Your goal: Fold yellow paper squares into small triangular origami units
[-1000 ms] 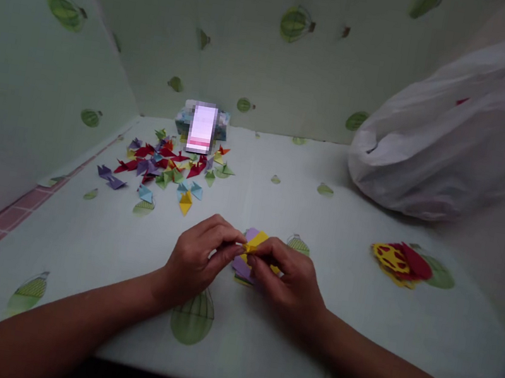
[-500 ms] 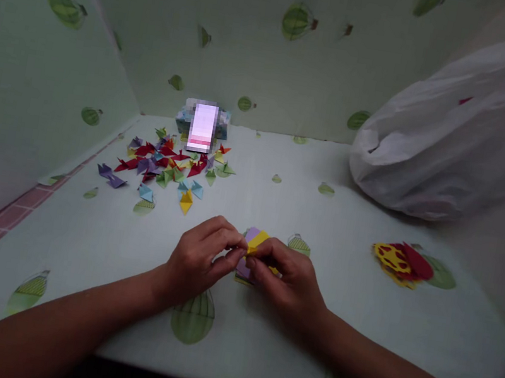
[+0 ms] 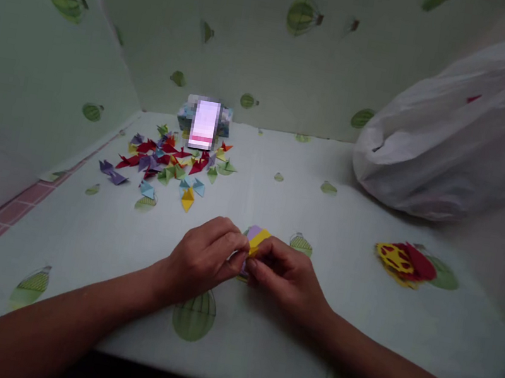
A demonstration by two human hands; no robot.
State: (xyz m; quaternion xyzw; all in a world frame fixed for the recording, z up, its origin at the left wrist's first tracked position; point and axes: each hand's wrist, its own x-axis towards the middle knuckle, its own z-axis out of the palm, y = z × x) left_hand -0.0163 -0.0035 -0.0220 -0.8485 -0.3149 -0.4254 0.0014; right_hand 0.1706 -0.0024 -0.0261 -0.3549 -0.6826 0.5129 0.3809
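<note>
Both hands pinch a small piece of yellow folded paper (image 3: 253, 248) near the middle of the table. My left hand (image 3: 210, 256) grips its left side, with thumb and fingers closed. From the right, my right hand (image 3: 289, 275) holds it between thumb and forefinger. Most of the yellow piece is hidden by the fingertips, so its exact fold cannot be made out. Under and behind it lie purple paper squares (image 3: 253, 232), apparently a small stack, partly covered by the hands.
A pile of colourful origami pieces (image 3: 161, 162) spreads over the table's left back. Behind it a blurred lit phone (image 3: 204, 124) leans on a box (image 3: 184, 117). A white plastic bag (image 3: 430, 153) stands at right, with red and yellow cut-outs (image 3: 396, 263) in front.
The left fingers have curled in more around the yellow folded paper, and the hand has turned slightly. The right hand stays almost in place. The whole view has shifted a little.
</note>
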